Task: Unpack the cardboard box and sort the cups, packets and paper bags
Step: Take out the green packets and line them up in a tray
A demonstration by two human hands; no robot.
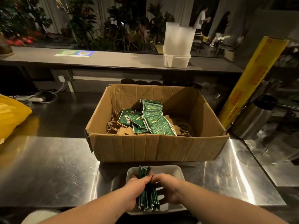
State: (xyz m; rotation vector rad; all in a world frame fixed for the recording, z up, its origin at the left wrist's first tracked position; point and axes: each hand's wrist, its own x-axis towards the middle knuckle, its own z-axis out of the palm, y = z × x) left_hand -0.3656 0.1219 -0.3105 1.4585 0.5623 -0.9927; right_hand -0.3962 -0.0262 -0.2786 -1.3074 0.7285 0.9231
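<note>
At the near edge of the steel worktop [48, 172] sits a white tray [174, 170]. A row of packets [148, 199], green and standing on edge, fills its left part. The left hand [137, 183] and right hand [168, 185] press in from either side, each grip clamped on the row, fingertips meeting over its top. Just behind the tray stands the open cardboard box [155, 147]. It holds loose packets [152, 117] heaped on brown paper bags [124, 130] with twine handles. A yellow bag [11, 113] lies at the left edge. Toward the right edge, a yellow roll [252, 78] leans beside a steel jug [252, 120].
</note>
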